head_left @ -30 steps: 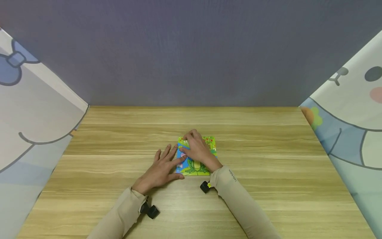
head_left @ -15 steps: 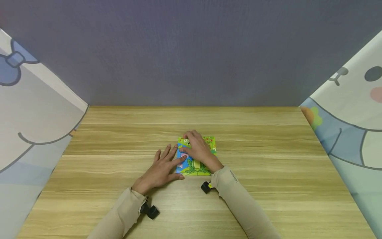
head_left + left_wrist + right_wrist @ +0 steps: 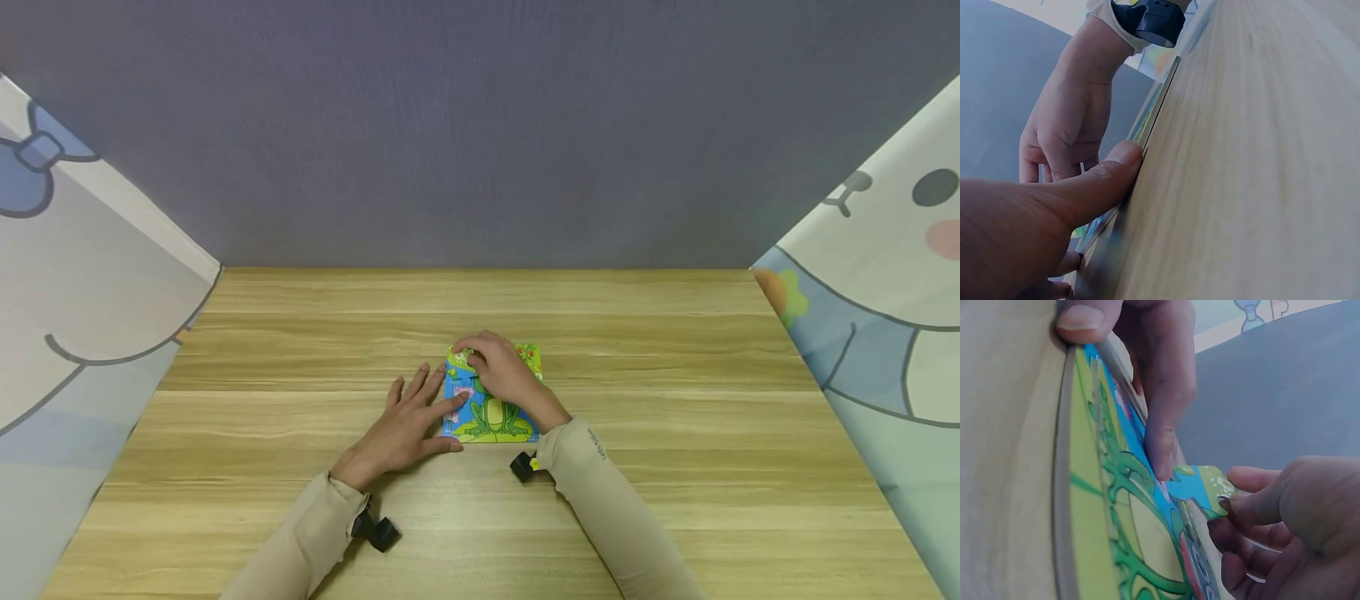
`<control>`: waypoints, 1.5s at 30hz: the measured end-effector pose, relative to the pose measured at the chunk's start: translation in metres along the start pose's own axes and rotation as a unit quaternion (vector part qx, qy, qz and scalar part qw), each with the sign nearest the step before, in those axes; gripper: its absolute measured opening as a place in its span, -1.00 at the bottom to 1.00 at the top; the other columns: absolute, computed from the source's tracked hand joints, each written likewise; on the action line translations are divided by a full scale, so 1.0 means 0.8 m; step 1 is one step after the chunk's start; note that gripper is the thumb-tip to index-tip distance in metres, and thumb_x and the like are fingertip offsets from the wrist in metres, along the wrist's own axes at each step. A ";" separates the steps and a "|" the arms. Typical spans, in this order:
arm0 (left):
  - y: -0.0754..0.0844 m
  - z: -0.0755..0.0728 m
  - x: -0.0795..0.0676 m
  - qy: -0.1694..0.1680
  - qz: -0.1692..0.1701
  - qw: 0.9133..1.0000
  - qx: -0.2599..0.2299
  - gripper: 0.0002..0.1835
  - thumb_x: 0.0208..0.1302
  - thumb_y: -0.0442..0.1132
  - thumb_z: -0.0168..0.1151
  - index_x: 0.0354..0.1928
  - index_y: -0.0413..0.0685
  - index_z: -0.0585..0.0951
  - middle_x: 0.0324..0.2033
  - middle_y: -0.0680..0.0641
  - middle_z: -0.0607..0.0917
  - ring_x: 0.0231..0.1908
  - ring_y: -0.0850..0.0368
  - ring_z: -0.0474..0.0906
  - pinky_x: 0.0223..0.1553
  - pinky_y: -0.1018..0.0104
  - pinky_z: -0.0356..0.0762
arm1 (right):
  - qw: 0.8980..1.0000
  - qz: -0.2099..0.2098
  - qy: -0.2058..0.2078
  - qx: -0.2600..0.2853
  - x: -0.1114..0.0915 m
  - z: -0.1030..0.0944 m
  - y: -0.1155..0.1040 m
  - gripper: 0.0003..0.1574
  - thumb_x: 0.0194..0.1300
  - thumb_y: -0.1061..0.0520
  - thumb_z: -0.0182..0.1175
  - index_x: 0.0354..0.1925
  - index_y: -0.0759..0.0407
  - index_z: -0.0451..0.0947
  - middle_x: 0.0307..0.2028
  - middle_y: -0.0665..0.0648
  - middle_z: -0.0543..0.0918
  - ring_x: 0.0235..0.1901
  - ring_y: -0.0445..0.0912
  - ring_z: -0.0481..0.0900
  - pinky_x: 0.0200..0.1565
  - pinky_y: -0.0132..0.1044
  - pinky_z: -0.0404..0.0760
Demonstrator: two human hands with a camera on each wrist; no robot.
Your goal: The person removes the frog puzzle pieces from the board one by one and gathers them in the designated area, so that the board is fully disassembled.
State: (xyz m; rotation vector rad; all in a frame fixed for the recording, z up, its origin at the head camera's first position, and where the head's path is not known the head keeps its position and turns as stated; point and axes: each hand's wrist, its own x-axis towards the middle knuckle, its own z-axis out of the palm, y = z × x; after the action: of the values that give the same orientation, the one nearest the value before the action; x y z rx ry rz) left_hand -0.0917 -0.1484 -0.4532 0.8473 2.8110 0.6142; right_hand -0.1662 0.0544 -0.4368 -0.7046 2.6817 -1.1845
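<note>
A small frog jigsaw puzzle (image 3: 495,417) in a flat board lies on the wooden table. My right hand (image 3: 506,372) is over its upper part. In the right wrist view, my right hand (image 3: 1304,515) pinches a blue and yellow-green puzzle piece (image 3: 1194,487) between thumb and fingers; it stands tilted up from the board, beside a bare recess. My left hand (image 3: 401,425) lies spread at the board's left side, index fingertip on the picture, thumb at the near left corner. In the left wrist view, the left thumb (image 3: 1107,181) presses at the board's edge.
The wood-grain table (image 3: 660,400) surrounds the board. A grey panel (image 3: 480,133) rises behind the table, and cartoon-printed walls (image 3: 90,275) stand at both sides. Each wrist wears a black camera (image 3: 385,534) at the sleeve.
My right hand has turned and shifted slightly, its thumb moving up toward the fingers at the board's top left. More of the frog picture shows. The left hand stays in place.
</note>
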 end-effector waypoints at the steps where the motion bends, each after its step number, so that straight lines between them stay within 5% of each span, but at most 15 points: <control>1: 0.000 0.000 0.000 0.000 0.000 1.000 0.001 -0.21 0.20 0.21 0.34 0.46 0.18 0.38 0.58 -0.31 0.01 0.56 -0.42 -0.11 0.36 -0.57 -0.05 | 1.000 0.003 0.002 0.008 0.000 0.000 0.000 -0.67 0.46 0.30 0.10 0.11 0.12 0.62 0.01 0.15 0.68 -0.20 -0.09 0.62 -0.09 -0.19 0.62; 7: 0.001 0.001 -0.001 -0.001 -0.003 1.000 0.000 -0.21 0.20 0.20 0.34 0.45 0.18 0.39 0.57 -0.31 0.02 0.56 -0.42 -0.11 0.37 -0.56 -0.06 | 0.998 0.029 0.034 0.046 0.002 0.001 0.000 -0.75 0.35 0.27 0.26 0.00 0.23 0.62 -0.22 0.20 0.74 -0.32 -0.08 0.69 -0.20 -0.28 0.68; 26: -0.002 0.003 -0.003 -0.003 0.002 1.000 -0.003 -0.24 0.23 0.16 0.34 0.45 0.15 0.40 0.57 -0.32 0.01 0.55 -0.44 -0.10 0.36 -0.57 -0.07 | 0.988 0.056 0.098 0.104 -0.001 0.002 0.020 -0.78 0.29 0.24 0.34 -0.08 0.24 0.71 -0.26 0.19 0.78 -0.31 -0.04 0.73 -0.22 -0.25 0.71; 45: -0.001 0.001 -0.002 -0.005 -0.003 1.000 -0.013 -0.21 0.24 0.20 0.31 0.48 0.19 0.35 0.60 -0.26 -0.04 0.58 -0.38 -0.16 0.40 -0.54 -0.14 | 0.972 0.110 0.120 0.171 -0.020 -0.045 0.055 -0.76 0.28 0.29 0.33 -0.07 0.33 0.70 -0.18 0.31 0.75 -0.21 -0.03 0.71 -0.16 -0.38 0.68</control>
State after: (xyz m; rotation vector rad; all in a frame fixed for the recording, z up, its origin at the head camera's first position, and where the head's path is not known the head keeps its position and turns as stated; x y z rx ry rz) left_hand -0.0908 -0.1495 -0.4539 0.8358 2.7893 0.6423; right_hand -0.1786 0.1115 -0.4450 -0.2168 2.5438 -1.6984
